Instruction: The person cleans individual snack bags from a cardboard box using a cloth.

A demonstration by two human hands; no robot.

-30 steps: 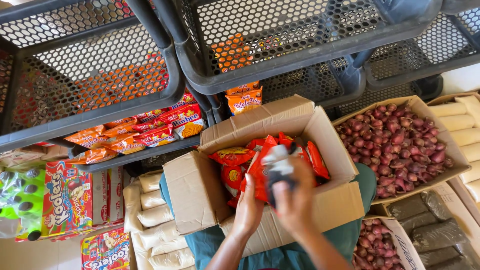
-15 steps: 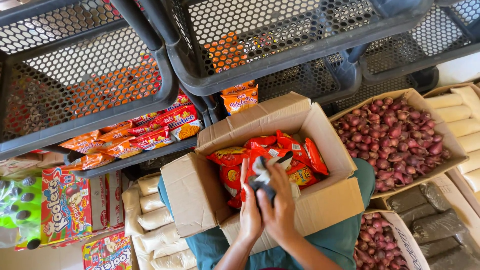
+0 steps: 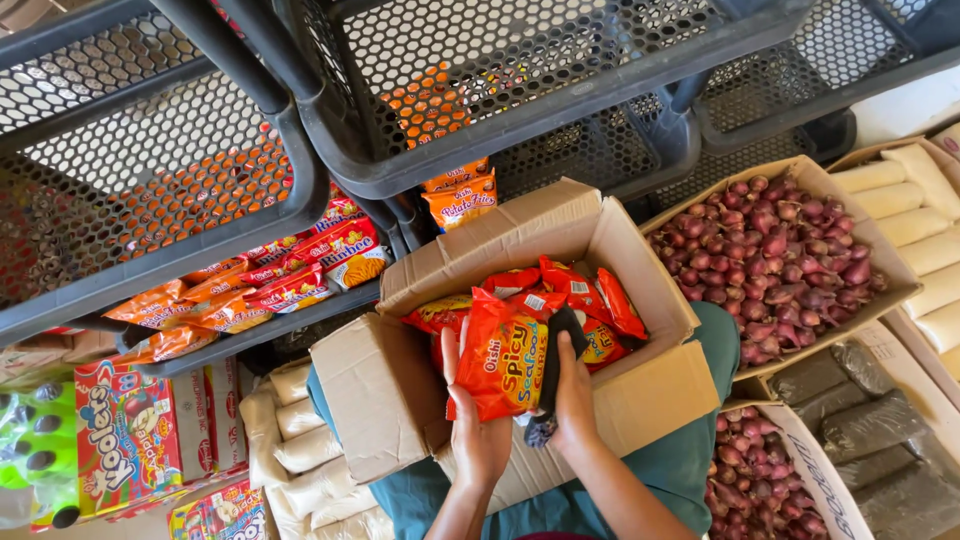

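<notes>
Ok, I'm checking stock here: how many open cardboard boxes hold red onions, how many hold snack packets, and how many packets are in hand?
Onion boxes: 2, the upper onion box and the lower onion box
Snack box: 1
Orange snack packet, held by left hand and right hand: 1
Total: 4

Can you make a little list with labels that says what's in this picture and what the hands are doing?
place: shop corner with black mesh shelves overhead
left hand: grips the lower edge of a red-orange snack packet
right hand: holds the packet's right side, together with a dark cloth
box: open cardboard box on the person's lap, with more red packets inside
right side: cardboard box of red onions, pale bags
left side: orange snack packets on a low shelf, white sacks
</notes>
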